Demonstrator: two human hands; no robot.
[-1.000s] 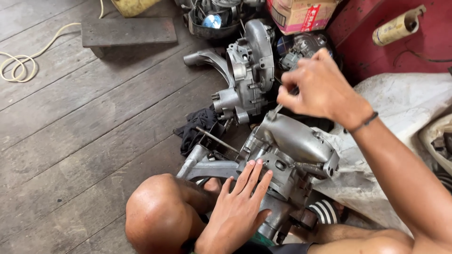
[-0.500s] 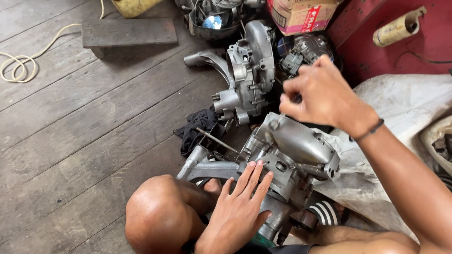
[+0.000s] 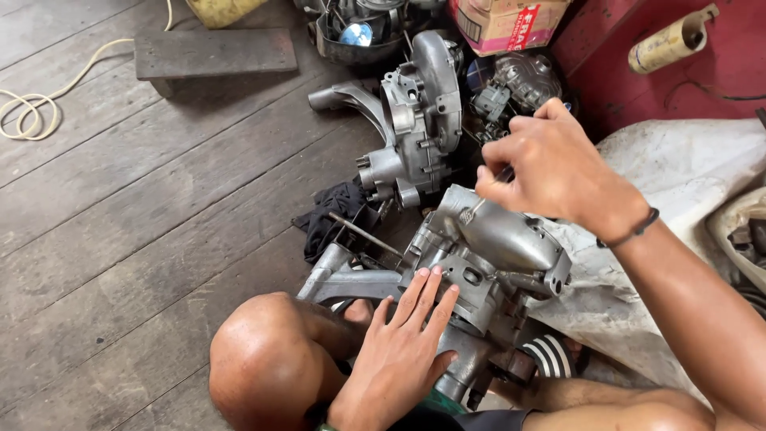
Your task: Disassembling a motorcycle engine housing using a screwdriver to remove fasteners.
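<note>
A grey metal engine casing [image 3: 487, 239] rests on the wooden floor between my knees. My left hand [image 3: 403, 351] lies flat on its near side, fingers spread, holding it down. My right hand [image 3: 550, 172] is closed around a thin screwdriver [image 3: 479, 203]. The tool's tip touches the top left of the casing. My bare knee [image 3: 263, 359] sits left of the left hand.
A second engine casing half [image 3: 419, 120] stands upright behind the first, with a black rag [image 3: 331, 219] beside it. A wooden block [image 3: 211, 52], a coiled cord [image 3: 32, 116], a cardboard box [image 3: 503, 20], a cardboard tube [image 3: 670, 40] and white sacking [image 3: 686, 172] lie around.
My right hand with the screwdriver has shifted slightly right and back, twisting on the casing top. The left hand stays pressed on the casing.
</note>
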